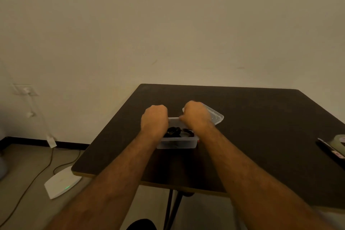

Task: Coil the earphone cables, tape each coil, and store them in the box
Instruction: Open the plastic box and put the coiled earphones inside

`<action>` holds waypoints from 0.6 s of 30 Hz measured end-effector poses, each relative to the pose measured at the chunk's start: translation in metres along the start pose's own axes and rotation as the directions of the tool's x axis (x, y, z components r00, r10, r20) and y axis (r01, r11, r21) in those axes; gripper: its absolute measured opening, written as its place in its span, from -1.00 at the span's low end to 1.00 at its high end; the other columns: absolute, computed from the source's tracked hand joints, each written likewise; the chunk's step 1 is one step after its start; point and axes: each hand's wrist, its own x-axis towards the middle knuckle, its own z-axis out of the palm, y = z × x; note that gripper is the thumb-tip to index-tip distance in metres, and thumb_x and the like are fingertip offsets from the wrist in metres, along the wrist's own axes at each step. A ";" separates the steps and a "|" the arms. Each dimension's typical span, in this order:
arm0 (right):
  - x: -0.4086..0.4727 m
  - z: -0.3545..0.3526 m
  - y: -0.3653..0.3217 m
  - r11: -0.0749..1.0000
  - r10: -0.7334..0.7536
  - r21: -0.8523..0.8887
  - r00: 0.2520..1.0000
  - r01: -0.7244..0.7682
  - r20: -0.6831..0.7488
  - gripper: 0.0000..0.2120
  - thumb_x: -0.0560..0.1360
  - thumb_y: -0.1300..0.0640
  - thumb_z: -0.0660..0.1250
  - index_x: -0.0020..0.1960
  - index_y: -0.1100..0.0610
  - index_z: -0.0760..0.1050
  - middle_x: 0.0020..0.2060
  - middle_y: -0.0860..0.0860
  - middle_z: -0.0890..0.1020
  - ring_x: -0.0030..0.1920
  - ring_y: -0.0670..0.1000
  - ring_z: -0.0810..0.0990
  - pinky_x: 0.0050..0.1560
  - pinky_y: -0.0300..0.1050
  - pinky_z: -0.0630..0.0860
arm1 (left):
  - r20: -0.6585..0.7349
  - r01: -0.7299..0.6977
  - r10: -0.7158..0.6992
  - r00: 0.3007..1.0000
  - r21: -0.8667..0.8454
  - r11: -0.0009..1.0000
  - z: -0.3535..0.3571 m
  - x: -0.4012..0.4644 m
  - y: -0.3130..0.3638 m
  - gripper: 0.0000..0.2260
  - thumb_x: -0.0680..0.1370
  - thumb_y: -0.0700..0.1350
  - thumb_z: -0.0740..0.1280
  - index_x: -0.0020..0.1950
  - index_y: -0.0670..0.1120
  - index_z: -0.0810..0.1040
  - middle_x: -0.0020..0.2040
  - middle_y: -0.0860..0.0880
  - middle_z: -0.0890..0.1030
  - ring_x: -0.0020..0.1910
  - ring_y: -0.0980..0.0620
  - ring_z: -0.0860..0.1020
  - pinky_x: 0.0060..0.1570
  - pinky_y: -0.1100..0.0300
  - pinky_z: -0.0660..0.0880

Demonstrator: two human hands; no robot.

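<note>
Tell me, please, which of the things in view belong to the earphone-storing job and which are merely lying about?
Belonging to the job:
- clear plastic box with dark coiled cables inside
- clear lid behind it
- tape roll at the table's right edge
- left hand and right hand, both at the box

Lying about:
- white device on the floor
- wall socket and its cord

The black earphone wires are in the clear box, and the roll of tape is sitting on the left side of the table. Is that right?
Not quite. The black earphone wires are in the clear box, but the roll of tape sits at the table's right edge, as the head view shows.
</note>
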 end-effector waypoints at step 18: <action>-0.008 0.030 0.095 0.982 -0.084 -0.177 0.990 0.063 -0.115 -0.81 0.60 -0.01 0.26 -0.07 0.04 0.60 -0.24 -0.05 0.57 -0.25 -0.08 0.56 -0.16 -0.09 0.61 | -0.068 0.147 -0.192 0.979 -0.416 0.897 0.031 -0.012 -0.022 -0.79 0.64 -0.01 0.27 0.20 -0.03 0.60 0.09 -0.04 0.63 -0.10 0.10 0.49 -0.04 0.15 0.52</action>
